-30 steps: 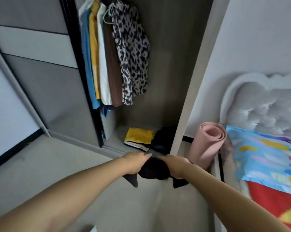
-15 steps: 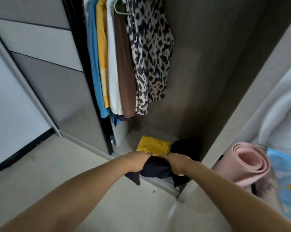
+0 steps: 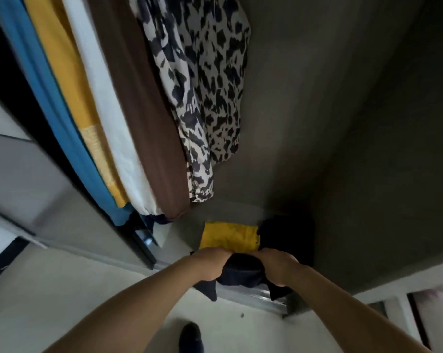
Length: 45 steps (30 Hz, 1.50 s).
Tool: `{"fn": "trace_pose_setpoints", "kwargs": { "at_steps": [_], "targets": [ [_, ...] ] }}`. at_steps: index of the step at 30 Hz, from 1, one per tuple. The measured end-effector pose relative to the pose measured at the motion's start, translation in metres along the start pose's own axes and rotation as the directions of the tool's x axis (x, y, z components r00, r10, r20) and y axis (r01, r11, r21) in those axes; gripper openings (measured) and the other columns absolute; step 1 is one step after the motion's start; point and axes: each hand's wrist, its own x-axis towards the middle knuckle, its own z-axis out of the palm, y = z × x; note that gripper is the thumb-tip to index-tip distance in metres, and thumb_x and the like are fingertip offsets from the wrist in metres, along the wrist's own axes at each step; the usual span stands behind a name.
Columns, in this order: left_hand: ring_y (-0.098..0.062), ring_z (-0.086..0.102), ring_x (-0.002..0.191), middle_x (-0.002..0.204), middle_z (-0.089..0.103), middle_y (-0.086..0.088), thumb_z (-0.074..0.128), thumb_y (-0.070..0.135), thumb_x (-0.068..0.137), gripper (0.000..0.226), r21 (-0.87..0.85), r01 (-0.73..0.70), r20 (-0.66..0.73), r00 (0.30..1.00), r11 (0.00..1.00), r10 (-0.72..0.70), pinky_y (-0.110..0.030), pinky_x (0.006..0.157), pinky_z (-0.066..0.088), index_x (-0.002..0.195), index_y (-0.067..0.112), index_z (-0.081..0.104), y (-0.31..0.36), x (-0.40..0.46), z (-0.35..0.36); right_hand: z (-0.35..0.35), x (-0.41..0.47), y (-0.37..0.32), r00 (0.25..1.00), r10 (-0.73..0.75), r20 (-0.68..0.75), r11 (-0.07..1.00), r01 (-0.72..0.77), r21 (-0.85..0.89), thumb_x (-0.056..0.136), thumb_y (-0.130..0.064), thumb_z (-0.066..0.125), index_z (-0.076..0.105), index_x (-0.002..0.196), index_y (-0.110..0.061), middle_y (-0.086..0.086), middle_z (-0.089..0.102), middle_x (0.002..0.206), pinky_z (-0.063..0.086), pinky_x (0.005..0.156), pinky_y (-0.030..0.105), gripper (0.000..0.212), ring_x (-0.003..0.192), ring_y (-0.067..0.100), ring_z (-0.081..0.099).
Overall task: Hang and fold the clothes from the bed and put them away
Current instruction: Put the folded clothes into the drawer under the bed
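Closer to the wardrobe floor now, left hand [image 3: 211, 263] and right hand [image 3: 279, 267] are gripping a dark folded garment [image 3: 242, 272] hanging bunched between them.

An open wardrobe [image 3: 329, 123] fills most of the view, its inner walls a dull grey-brown and deep in shadow toward the right. Its floor [image 3: 184, 225] is paler. A dark sliding door frame [image 3: 70, 174] runs diagonally on the left, with grey and white door panels [image 3: 19, 174] beyond it. A metal track [image 3: 251, 298] edges the wardrobe's front. The room's floor [image 3: 88, 289] is pale and dimly lit.
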Motion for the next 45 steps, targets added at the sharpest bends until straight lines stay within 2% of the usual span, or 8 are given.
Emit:
{"fn": "trace_pose_setpoints", "kwargs": {
  "at_steps": [9, 14, 24, 28, 32, 35, 39, 45],
  "targets": [
    [-0.032, 0.051, 0.121, 0.143, 0.043, -0.006, 0.08, 0.019, 0.071, 0.097, 0.076, -0.03, 0.226, 0.974, 0.997, 0.012, -0.039, 0.099, 0.044, 0.149, 0.026, 0.021, -0.105, 0.155, 0.059, 0.104, 0.157, 0.054, 0.985, 0.131, 0.115, 0.988, -0.139, 0.066, 0.097, -0.02, 0.047, 0.022, 0.15, -0.037, 0.003, 0.038, 0.15, 0.041, 0.104, 0.041, 0.061, 0.133, 0.028, 0.042],
    [-0.023, 0.028, 0.14, 0.156, 0.024, -0.002, 0.085, 0.024, 0.066, 0.112, 0.147, -0.097, 0.113, 0.99, 0.984, 0.081, -0.027, 0.114, 0.019, 0.153, 0.019, 0.015, -0.149, 0.267, 0.075, 0.124, 0.253, 0.114, 0.985, 0.159, 0.065, 0.984, -0.164, 0.07, 0.1, -0.03, 0.04, 0.026, 0.149, -0.037, 0.009, 0.044, 0.144, 0.042, 0.103, 0.044, 0.051, 0.128, 0.032, 0.048],
    [-0.034, 0.021, 0.144, 0.159, 0.018, -0.008, 0.013, 0.019, 0.085, 0.068, 0.35, 0.113, -0.299, 0.954, 0.93, -0.004, -0.062, 0.108, 0.024, 0.152, 0.032, 0.009, -0.22, 0.407, 0.183, 0.228, 0.381, 0.157, 0.879, 0.397, -0.265, 0.912, -0.41, 0.004, 0.098, -0.022, 0.03, 0.004, 0.15, -0.044, 0.005, -0.001, 0.162, 0.002, 0.108, 0.069, 0.063, 0.146, 0.039, -0.007],
    [-0.033, -0.022, 0.143, 0.146, -0.04, -0.003, 0.038, 0.012, 0.093, 0.092, 0.33, 0.05, -0.113, 0.994, 0.943, -0.013, -0.067, 0.109, 0.008, 0.132, 0.039, -0.041, -0.251, 0.425, 0.268, 0.309, 0.391, 0.154, 0.935, 0.318, -0.154, 0.943, -0.329, -0.05, 0.081, -0.027, 0.064, 0.009, 0.151, -0.04, 0.016, -0.007, 0.16, 0.005, 0.104, 0.076, 0.09, 0.143, 0.049, -0.005],
    [-0.029, -0.04, 0.134, 0.138, -0.053, 0.001, 0.053, 0.007, 0.083, 0.116, 0.297, 0.073, -0.077, 0.996, 0.952, -0.052, -0.067, 0.109, 0.002, 0.125, 0.039, -0.05, -0.255, 0.432, 0.286, 0.325, 0.393, 0.161, 0.948, 0.273, -0.164, 0.96, -0.28, -0.025, 0.065, -0.033, 0.073, 0.02, 0.151, -0.035, 0.02, 0.004, 0.159, 0.006, 0.099, 0.079, 0.101, 0.142, 0.05, -0.003],
    [-0.029, -0.03, 0.141, 0.147, -0.044, 0.0, 0.056, 0.013, 0.082, 0.114, 0.296, 0.075, 0.061, 0.993, 0.952, -0.098, -0.068, 0.108, 0.002, 0.132, 0.04, -0.042, -0.247, 0.435, 0.257, 0.305, 0.401, 0.174, 0.96, 0.278, 0.042, 0.957, -0.28, 0.078, 0.082, -0.038, 0.055, -0.012, 0.148, -0.044, 0.008, -0.031, 0.155, -0.008, 0.105, 0.073, 0.094, 0.136, 0.04, -0.036],
    [-0.033, -0.014, 0.146, 0.158, -0.022, -0.005, 0.051, 0.016, 0.087, 0.092, 0.316, 0.11, 0.214, 0.959, 0.942, -0.184, -0.067, 0.11, 0.002, 0.15, 0.034, -0.013, -0.216, 0.417, 0.195, 0.235, 0.392, 0.175, 0.926, 0.244, 0.289, 0.925, -0.311, 0.217, 0.091, -0.038, 0.048, 0.003, 0.152, -0.039, 0.006, -0.014, 0.161, 0.006, 0.111, 0.065, 0.076, 0.145, 0.037, -0.015],
    [-0.028, 0.046, 0.123, 0.13, 0.05, -0.009, 0.047, 0.025, 0.091, 0.044, 0.27, 0.152, 0.005, 0.987, 0.951, -0.159, -0.046, 0.103, 0.031, 0.134, 0.018, 0.041, -0.128, 0.346, 0.089, 0.126, 0.3, 0.14, 0.93, 0.365, -0.042, 0.895, -0.338, 0.292, 0.095, -0.026, 0.043, 0.04, 0.14, -0.019, 0.009, 0.051, 0.136, 0.047, 0.096, 0.039, 0.045, 0.123, 0.03, 0.052]
  ]
}}
